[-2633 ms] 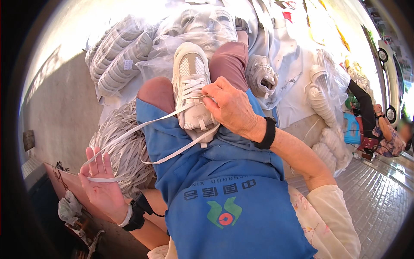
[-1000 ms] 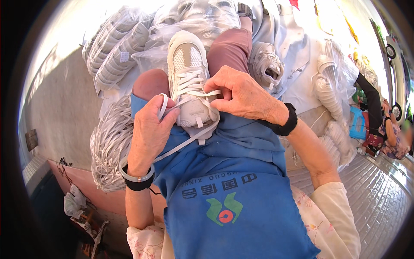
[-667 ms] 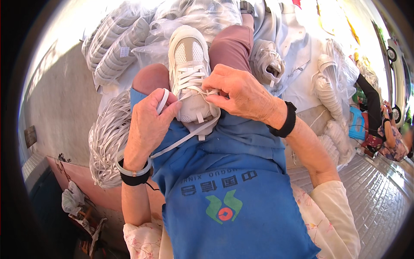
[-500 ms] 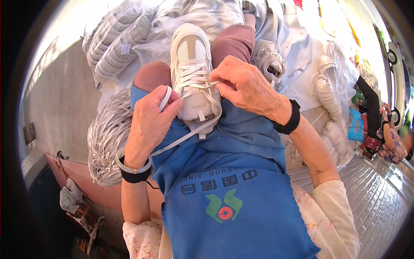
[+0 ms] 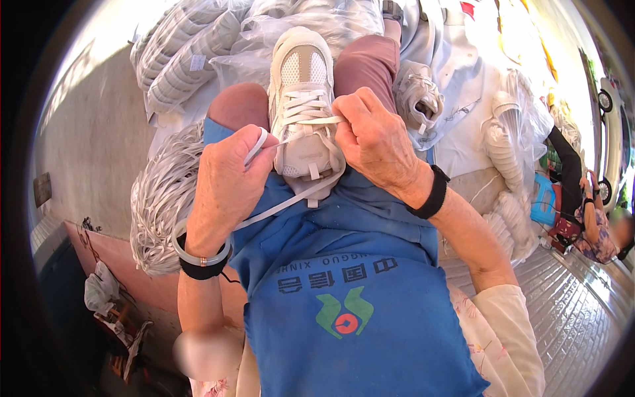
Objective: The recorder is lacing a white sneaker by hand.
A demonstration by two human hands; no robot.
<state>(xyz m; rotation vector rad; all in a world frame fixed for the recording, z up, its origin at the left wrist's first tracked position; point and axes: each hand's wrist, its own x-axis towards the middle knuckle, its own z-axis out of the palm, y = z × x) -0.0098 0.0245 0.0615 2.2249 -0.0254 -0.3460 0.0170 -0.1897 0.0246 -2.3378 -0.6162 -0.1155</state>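
Note:
A cream sneaker (image 5: 306,86) with pale mesh panels rests on my lap between my knees, its toe pointing away from me. Flat off-white lace crosses its upper part in several rows. At the shoe's left side my left hand (image 5: 233,172) pinches the shoelace (image 5: 278,210), which loops over the fingers and trails below the heel. My right hand (image 5: 378,140) is closed on a lace end at the shoe's right side, drawing it out over the tongue (image 5: 308,161). A blue apron (image 5: 357,291) covers my lap.
A thick bundle of loose laces (image 5: 165,198) lies left of my knee. Stacked pale shoe parts in clear plastic (image 5: 188,63) lie beyond it. Another sneaker (image 5: 420,99) stands right of my knee. At far right, another person (image 5: 592,218) sits near a blue stool (image 5: 543,198).
My right hand has shifted slightly, and the lace in it now stretches straighter across the shoe. The left hand has tilted a little, still holding its lace. The view has shifted slightly.

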